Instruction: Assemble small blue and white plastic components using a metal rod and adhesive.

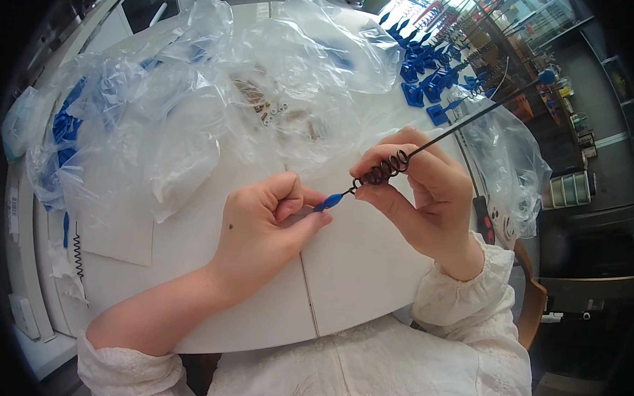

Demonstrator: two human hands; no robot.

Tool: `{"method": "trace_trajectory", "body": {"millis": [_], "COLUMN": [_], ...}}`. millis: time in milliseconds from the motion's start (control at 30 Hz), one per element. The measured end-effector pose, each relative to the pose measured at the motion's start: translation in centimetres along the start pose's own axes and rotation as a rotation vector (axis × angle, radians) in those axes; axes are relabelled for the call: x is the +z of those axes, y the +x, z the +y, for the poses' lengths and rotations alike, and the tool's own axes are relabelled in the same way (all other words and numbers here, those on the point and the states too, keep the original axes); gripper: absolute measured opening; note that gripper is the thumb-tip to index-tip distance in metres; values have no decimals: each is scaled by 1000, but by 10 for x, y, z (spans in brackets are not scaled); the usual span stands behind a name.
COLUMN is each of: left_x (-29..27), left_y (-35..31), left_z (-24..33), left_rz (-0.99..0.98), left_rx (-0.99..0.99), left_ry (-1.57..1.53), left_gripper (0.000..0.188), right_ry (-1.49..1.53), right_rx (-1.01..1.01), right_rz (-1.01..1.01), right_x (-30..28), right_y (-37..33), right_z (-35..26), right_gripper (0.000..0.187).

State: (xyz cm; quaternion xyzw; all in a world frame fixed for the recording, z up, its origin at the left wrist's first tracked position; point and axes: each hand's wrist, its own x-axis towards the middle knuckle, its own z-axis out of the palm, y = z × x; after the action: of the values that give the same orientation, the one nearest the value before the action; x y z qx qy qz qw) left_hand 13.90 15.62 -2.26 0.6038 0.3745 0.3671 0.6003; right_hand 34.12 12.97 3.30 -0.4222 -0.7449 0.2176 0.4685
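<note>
Over the middle of the white table, my left hand (265, 214) pinches a small blue plastic piece (329, 202) between thumb and fingers. My right hand (423, 193) grips a black coil spring (385, 169) between thumb and forefinger. The coil's thin end meets the tip of the blue piece. From the coil's other end a long dark rod (476, 113) runs up to the right and ends in a blue knob (546, 77). Whether the piece and the coil are fastened together I cannot tell.
Clear plastic bags (179, 126) cover the table's far side, some with blue parts inside. Small metal parts (274, 113) lie among them. Many blue clip-like parts (432, 80) pile up at the far right. Another black spring (78, 254) lies at the left edge, and a chair (530, 295) stands right.
</note>
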Motion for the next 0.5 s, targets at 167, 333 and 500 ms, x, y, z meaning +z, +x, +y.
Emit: {"method": "trace_trajectory", "body": {"millis": [167, 333, 500], "left_x": [0, -2, -2], "left_y": [0, 0, 0], "left_z": [2, 1, 1], "left_rz": [-5, -53, -56], "left_rx": [-2, 3, 1], "left_ry": [10, 30, 52], "left_gripper": [42, 47, 47], "right_ry": [-22, -16, -22], "right_rx": [43, 33, 26], "right_rz": [-131, -117, -124], "right_x": [-7, -5, -6], "right_y": [0, 0, 0], "right_z": [-4, -3, -2], "right_gripper": [29, 29, 29]}}
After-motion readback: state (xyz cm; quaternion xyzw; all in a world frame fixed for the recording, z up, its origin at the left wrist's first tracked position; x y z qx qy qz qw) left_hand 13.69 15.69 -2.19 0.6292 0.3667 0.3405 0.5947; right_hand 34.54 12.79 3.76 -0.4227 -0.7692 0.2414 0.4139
